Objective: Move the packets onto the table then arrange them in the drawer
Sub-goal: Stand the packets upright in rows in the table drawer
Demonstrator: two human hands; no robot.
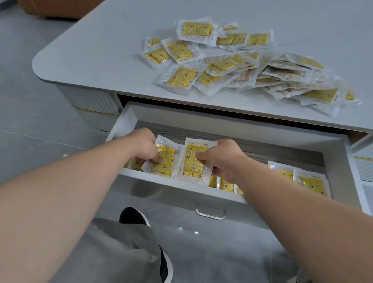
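Fingers (pixel 157 159) pinch 2 pkts (pixel 191 163) in drawer (pixel 226 124), arms (pixel 67 188) extended.

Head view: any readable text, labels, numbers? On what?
None readable.
Left-hand packet: small print, too blurred.
Right-hand packet: print along top edge, too blurred.
Packets on the table: print too small.
Drawer: no markings visible.

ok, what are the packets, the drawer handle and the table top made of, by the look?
The packets: thin clear plastic film, glossy and crinkled, sealed edges around yellow printed contents.
The drawer handle: looks like satin metal, silvery with a soft shine; could be coated plastic.
The table top: smooth matte grey surface, likely laminate or painted board; core not visible.
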